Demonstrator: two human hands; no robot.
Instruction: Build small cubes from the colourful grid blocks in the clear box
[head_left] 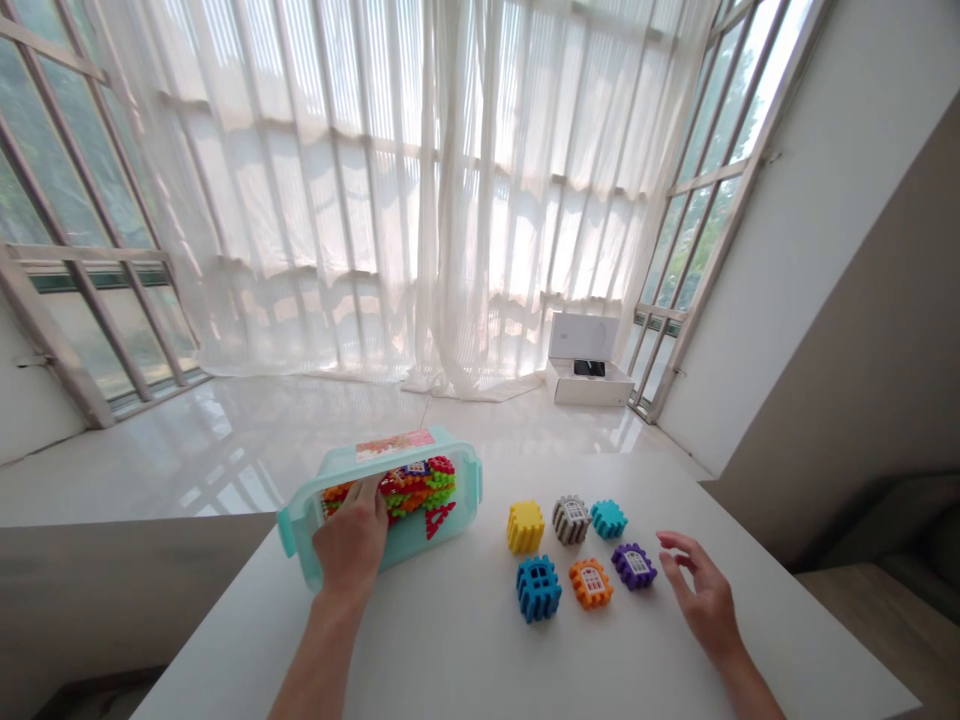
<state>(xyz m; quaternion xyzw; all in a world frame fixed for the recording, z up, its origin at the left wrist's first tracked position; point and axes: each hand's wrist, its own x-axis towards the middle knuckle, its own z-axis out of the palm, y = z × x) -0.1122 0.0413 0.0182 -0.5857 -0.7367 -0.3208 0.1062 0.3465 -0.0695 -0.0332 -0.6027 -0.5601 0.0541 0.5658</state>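
Note:
A translucent teal plastic box (457,480) lies on its side on the white table (450,660), packed with colourful interlocking toy pieces (416,488). My left hand (352,535) reaches into its open side, with the fingers hidden among the pieces. Six small toy house blocks stand to the box's right: yellow (525,527), grey (571,519), teal (608,519), blue (538,588), orange (590,583) and purple (634,566). My right hand (701,590) rests at the right with its fingers apart, nearest the purple block and not touching it.
Beyond the table's far edge lies a glossy white floor. An open white box (589,368) with a dark device inside stands by the window. Sheer curtains (405,200) hang behind it, and a white wall (810,250) rises at the right.

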